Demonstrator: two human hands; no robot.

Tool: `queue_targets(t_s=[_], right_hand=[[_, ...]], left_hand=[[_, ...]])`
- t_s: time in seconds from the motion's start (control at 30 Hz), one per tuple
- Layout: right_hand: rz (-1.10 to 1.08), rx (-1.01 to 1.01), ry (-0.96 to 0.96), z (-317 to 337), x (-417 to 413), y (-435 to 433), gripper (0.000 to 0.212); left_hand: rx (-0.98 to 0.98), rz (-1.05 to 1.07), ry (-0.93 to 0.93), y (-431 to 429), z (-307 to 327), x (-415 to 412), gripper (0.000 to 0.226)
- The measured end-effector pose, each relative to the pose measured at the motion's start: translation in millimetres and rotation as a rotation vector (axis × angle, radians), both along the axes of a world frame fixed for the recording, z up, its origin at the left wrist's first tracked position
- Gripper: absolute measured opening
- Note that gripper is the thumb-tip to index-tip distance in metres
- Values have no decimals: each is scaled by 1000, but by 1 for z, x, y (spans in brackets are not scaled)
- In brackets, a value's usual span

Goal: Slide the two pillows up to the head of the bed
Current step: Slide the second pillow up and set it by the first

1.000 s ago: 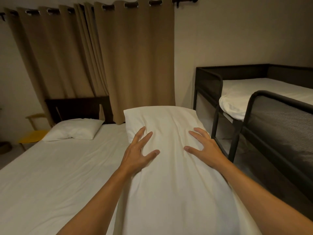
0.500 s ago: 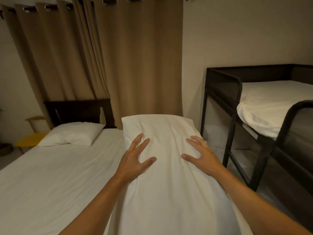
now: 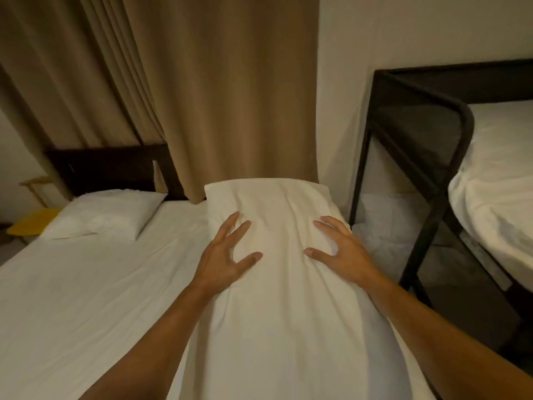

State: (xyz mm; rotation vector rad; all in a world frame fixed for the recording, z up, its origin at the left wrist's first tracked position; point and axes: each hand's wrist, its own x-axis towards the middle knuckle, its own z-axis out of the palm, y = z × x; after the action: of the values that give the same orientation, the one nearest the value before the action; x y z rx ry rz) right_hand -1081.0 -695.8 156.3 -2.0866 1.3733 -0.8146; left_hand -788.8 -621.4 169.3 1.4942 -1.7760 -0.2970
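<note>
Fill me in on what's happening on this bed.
A person presses both open hands, left hand and right hand, flat on a long white pillow lying along the bed's right side, its far end by the curtain. A second pillow already rests against the dark headboard on the left.

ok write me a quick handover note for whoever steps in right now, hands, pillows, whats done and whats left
Left hand: flat on the long pillow, fingers spread, pressing down, not gripping.
Right hand: the same, spread flat near the pillow's right edge.
Long pillow: lies lengthwise along the right side of the bed; its far end is at the curtain, about level with the headboard.
Small pillow: already at the head of the bed, left side, against the headboard.
Done: small pillow looks placed; the long one looks nearly home.
Left: probably a last nudge to seat the long pillow, then lift both hands off.
</note>
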Motion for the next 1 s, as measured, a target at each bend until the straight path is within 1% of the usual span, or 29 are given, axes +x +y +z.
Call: queue_targets(t_s=[0.2, 0.27, 0.4, 0.5, 0.67, 0.83, 0.93, 1.0], right_hand=[[13, -55, -48, 24, 2, -50, 97], [22, -71, -58, 31, 2, -70, 95], [57, -111, -46, 41, 9, -115, 89], [95, -132, -42, 47, 23, -158, 91], [164, -171, -20, 41, 72, -255, 93], [252, -166, 21, 33, 142, -350, 97], [301, -169, 12, 29, 180, -395, 93], [338, -155, 15, 24, 200, -419, 90]], left_hand=[[-34, 21, -44, -50, 31, 0, 73], [-49, 29, -46, -69, 39, 1, 74], [-88, 54, -52, -107, 43, 8, 74], [-113, 85, -42, -140, 37, 20, 75], [-138, 174, -28, -210, 19, 61, 77], [-94, 270, -10, -276, 8, 114, 77], [-85, 340, -6, -311, 5, 144, 77], [-82, 380, -42, -326, 2, 159, 78]])
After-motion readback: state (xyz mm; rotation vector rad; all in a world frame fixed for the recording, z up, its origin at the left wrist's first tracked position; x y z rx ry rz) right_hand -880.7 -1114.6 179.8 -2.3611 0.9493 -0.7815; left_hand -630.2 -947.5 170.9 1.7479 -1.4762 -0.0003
